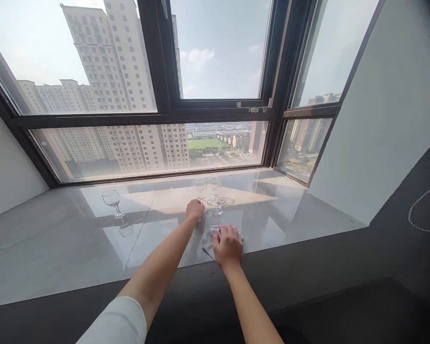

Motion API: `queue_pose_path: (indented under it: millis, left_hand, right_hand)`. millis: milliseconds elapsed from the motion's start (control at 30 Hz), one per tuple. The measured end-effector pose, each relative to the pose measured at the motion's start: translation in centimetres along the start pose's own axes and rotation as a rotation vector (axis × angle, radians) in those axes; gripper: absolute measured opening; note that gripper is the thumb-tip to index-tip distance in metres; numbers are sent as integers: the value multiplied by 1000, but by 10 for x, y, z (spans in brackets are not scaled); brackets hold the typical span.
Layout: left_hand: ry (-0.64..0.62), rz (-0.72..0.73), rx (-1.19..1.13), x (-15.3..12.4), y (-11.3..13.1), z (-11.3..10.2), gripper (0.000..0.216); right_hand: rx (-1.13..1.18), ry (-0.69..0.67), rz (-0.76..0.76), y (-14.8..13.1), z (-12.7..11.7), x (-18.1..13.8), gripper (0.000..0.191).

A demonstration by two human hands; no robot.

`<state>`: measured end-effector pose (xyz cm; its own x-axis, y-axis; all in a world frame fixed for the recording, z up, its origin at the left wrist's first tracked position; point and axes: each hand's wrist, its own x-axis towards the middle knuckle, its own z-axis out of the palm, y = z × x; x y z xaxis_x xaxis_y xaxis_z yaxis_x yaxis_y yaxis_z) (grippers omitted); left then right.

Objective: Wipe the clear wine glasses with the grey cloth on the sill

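The left hand (pixel 195 209) is curled narrow about the stem of a glass (pixel 201 187), whose bowl rises just beyond the fingers. The glass stands upright on the sill (pixel 50 248), long axis vertical, mouth up, foot hidden under the hand. The right hand (pixel 228 246) lies with bent fingers gripping a bunched cloth (pixel 207 242), which spreads out to the left of its knuckles. Other glasses (pixel 219 197) crowd just to the right of the left fingertips, so a low hold on the stem and a straight vertical lift would likely suit best. A lone glass (pixel 112 199) stands well off to their left.
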<state>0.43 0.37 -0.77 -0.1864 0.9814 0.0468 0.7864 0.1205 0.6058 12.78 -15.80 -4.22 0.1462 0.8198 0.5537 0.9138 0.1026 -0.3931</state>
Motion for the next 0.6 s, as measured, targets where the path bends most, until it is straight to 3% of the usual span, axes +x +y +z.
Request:
queue_pose_path:
  millis: [133,233,600]
  left_hand:
    - [24,15,69,-5,-11,-13,12]
    - [55,4,119,-11,-36,-35,13]
    - [245,-299,256,-46,-196,-179,11]
  right_hand:
    - [-1,-6,3,0,-1,0,22]
    - [-12,-8,3,0,0,0,23]
    - [-42,8,-30,6,8,-3,26]
